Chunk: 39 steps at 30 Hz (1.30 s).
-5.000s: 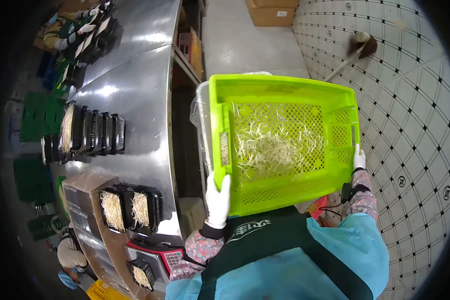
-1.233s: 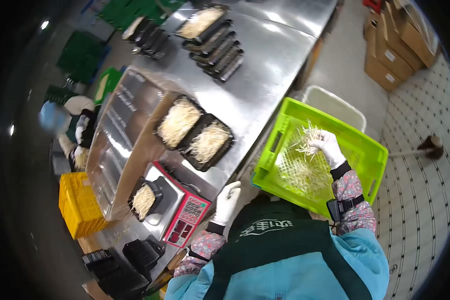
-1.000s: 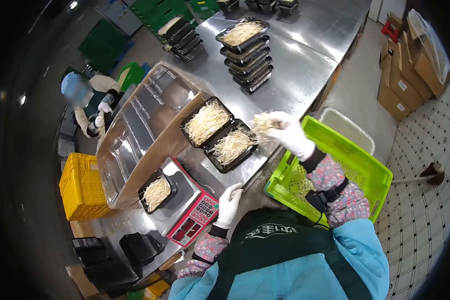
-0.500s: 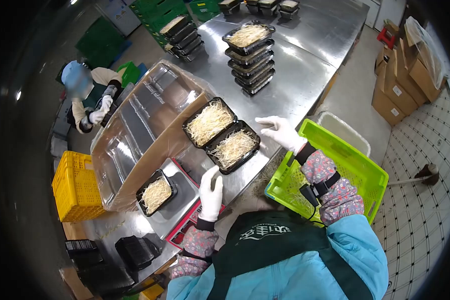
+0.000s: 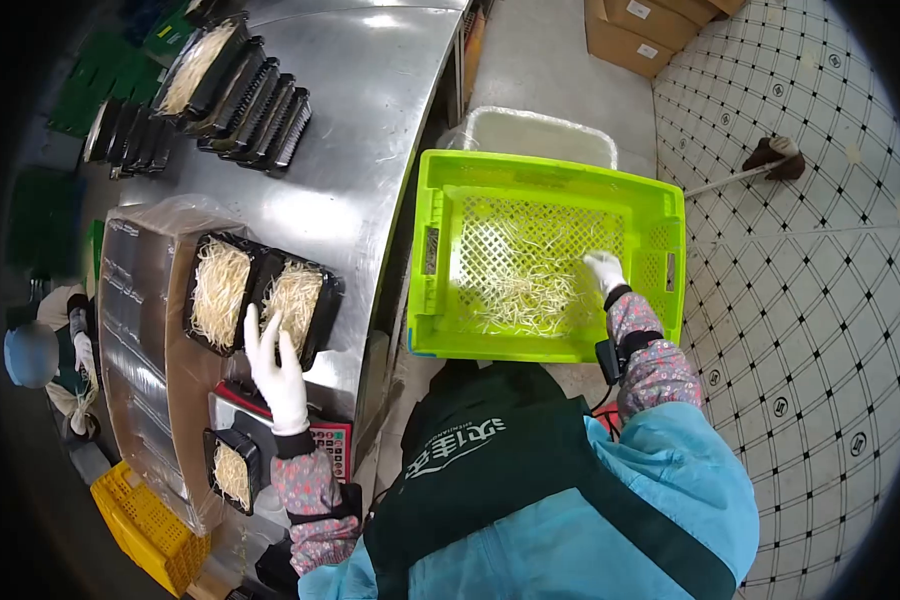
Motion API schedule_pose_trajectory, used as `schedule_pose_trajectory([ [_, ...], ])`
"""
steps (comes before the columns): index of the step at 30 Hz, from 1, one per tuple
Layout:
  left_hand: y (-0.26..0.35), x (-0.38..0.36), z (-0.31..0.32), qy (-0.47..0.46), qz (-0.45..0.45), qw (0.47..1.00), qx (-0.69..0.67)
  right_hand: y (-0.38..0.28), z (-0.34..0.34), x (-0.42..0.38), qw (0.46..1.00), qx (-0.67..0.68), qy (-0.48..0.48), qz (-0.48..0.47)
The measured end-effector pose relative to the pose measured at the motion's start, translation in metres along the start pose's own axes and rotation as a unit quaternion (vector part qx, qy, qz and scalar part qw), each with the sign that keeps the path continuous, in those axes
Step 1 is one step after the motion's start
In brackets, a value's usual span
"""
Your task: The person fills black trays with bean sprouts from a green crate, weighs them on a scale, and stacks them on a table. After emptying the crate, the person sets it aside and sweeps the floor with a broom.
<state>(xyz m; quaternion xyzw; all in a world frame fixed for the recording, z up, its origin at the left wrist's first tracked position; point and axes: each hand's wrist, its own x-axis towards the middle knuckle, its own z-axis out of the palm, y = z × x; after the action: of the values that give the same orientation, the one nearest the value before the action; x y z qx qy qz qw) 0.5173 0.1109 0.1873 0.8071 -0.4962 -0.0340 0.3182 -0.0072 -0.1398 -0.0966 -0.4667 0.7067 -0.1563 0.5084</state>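
Stainless steel table [image 5: 370, 140] carries two black trays [image 5: 260, 300] heaped with sprouts, kept beside the scale [image 5: 320, 440] for weighing. Left hand [image 5: 275, 365] rests open-fingered over the nearer tray, gripping nothing. Right hand [image 5: 604, 272] reaches into the green crate [image 5: 545, 175], fingers curled among its loose bean sprouts [image 5: 520, 295]; whether it grips any, I cannot tell.

Worker is wearing white gloves, floral sleeves and a dark green apron over light blue.
Both the left hand [image 5: 279, 372] and the right hand [image 5: 604, 271] are wearing thin white gloves; pink-and-grey flowered sleeves with dark cuffs are showing beneath. A black strapped device with a thin cable is sitting on the right forearm. The apron is bearing white lettering on its bib.
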Motion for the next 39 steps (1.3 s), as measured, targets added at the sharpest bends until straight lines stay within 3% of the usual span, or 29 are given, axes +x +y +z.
schedule_pose_trajectory([
  [2, 0.019, -0.004, -0.006, 0.028, -0.021, 0.999, -0.027, 0.065, 0.015, 0.012, 0.982, -0.127, 0.077, 0.121],
  [4, 0.041, -0.01, -0.007, 0.037, -0.035, 0.998, -0.039, 0.112, 0.048, 0.029, 0.965, -0.109, 0.08, 0.225],
  [5, 0.046, -0.015, -0.006, 0.03, -0.039, 0.998, -0.041, 0.069, 0.061, 0.009, 0.941, -0.176, 0.06, 0.283],
  [7, 0.06, -0.022, -0.005, 0.012, -0.047, 0.998, -0.051, 0.02, 0.106, 0.001, 0.936, -0.177, 0.07, 0.296],
  [8, 0.064, -0.025, -0.003, 0.007, -0.055, 0.997, -0.057, -0.043, 0.11, -0.03, 0.953, -0.142, 0.056, 0.261],
  [10, 0.068, -0.034, 0.0, 0.007, -0.071, 0.996, -0.062, -0.056, 0.158, -0.006, 0.965, -0.205, 0.013, 0.162],
  [12, 0.074, -0.042, 0.003, 0.005, -0.09, 0.994, -0.066, -0.064, 0.195, -0.017, 0.966, -0.253, -0.044, -0.012],
  [13, 0.077, -0.047, 0.004, 0.006, -0.101, 0.993, -0.068, -0.071, 0.205, -0.033, 0.941, -0.306, -0.093, -0.107],
  [15, 0.075, -0.058, 0.008, 0.002, -0.121, 0.99, -0.071, -0.074, 0.208, -0.075, 0.848, -0.438, -0.219, -0.204],
  [18, 0.073, -0.073, 0.014, -0.007, -0.15, 0.985, -0.083, -0.024, 0.192, -0.084, 0.676, -0.546, -0.216, -0.446],
  [21, 0.078, -0.077, 0.019, -0.015, -0.151, 0.985, -0.083, 0.001, 0.139, -0.045, 0.669, -0.486, -0.27, -0.492],
  [22, 0.078, -0.079, 0.021, -0.021, -0.156, 0.984, -0.082, 0.005, 0.12, -0.034, 0.694, -0.474, -0.27, -0.471],
  [23, 0.077, -0.08, 0.025, -0.027, -0.159, 0.984, -0.082, 0.005, 0.098, -0.024, 0.684, -0.523, -0.274, -0.429],
  [24, 0.077, -0.08, 0.028, -0.032, -0.16, 0.983, -0.084, 0.012, 0.08, -0.017, 0.759, -0.453, -0.26, -0.387],
  [26, 0.082, -0.078, 0.036, -0.036, -0.151, 0.984, -0.089, 0.018, 0.053, -0.017, 0.83, -0.379, -0.208, -0.354],
  [27, 0.085, -0.077, 0.038, -0.043, -0.143, 0.985, -0.086, 0.016, 0.047, -0.015, 0.839, -0.357, -0.241, -0.333],
  [30, 0.094, -0.072, 0.049, -0.061, -0.128, 0.985, -0.096, -0.023, 0.036, -0.036, 0.871, -0.313, -0.188, -0.328],
  [35, 0.113, -0.06, 0.057, -0.094, -0.105, 0.985, -0.101, -0.068, 0.049, -0.013, 0.827, -0.47, -0.183, -0.249],
  [38, 0.116, -0.062, 0.057, -0.106, -0.091, 0.986, -0.093, -0.07, 0.063, -0.028, 0.694, -0.62, -0.239, -0.277],
  [39, 0.117, -0.062, 0.057, -0.106, -0.086, 0.986, -0.092, -0.053, 0.064, -0.028, 0.7, -0.606, -0.225, -0.305],
])
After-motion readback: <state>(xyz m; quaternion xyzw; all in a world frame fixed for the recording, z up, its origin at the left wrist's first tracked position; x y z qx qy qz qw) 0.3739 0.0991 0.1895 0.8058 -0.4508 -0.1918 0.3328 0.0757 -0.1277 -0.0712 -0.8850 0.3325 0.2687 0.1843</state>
